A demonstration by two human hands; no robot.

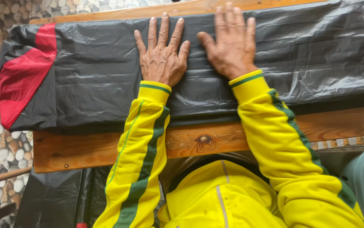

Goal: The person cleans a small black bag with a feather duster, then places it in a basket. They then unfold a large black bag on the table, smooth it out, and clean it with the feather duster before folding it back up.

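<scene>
A long flat bundle wrapped in dark grey plastic sheeting point(106, 80) lies across a wooden plank table point(106, 145). A red cloth panel point(21, 80) shows at its left end. My left hand point(161, 52) rests flat on the plastic near the middle, fingers spread. My right hand point(232, 44) lies flat beside it, fingers spread toward the far edge. Both hands press on the plastic and hold nothing. My sleeves are yellow with green stripes.
A pebble-patterned floor point(4, 156) shows at the left. A pale green plastic chair or bin edge point(359, 169) stands at the lower right. More dark plastic point(51, 198) hangs below the table at the lower left. A wooden stick point(0, 176) crosses the left side.
</scene>
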